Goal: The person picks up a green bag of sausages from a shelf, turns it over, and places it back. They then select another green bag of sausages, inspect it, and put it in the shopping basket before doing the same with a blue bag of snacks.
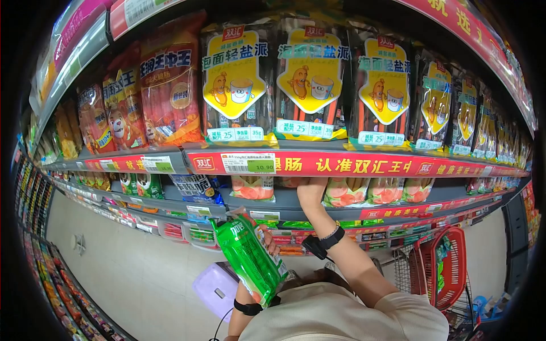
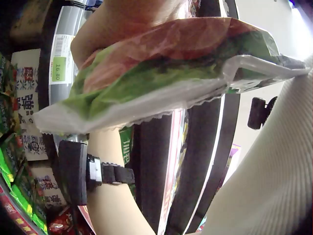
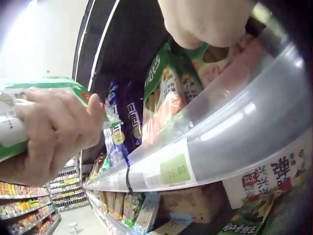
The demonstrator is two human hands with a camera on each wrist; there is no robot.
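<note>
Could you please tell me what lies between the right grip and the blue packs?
The head view shows at least one pink pack between the right grip and the blue packs.

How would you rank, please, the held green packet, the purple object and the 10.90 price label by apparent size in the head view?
1. Green packet
2. Purple object, judged by its visible part
3. 10.90 price label

Premises: a supermarket. In the head view, shelving [image 1: 180, 162] carries rows of near-identical sausage packs [image 1: 311, 79] at twelve o'clock; a printed price label [image 1: 248, 164], 10.90, fronts it near centre. Red shopping basket [image 1: 456, 267] at four o'clock; stocked racking [image 1: 50, 273] at eight.
</note>
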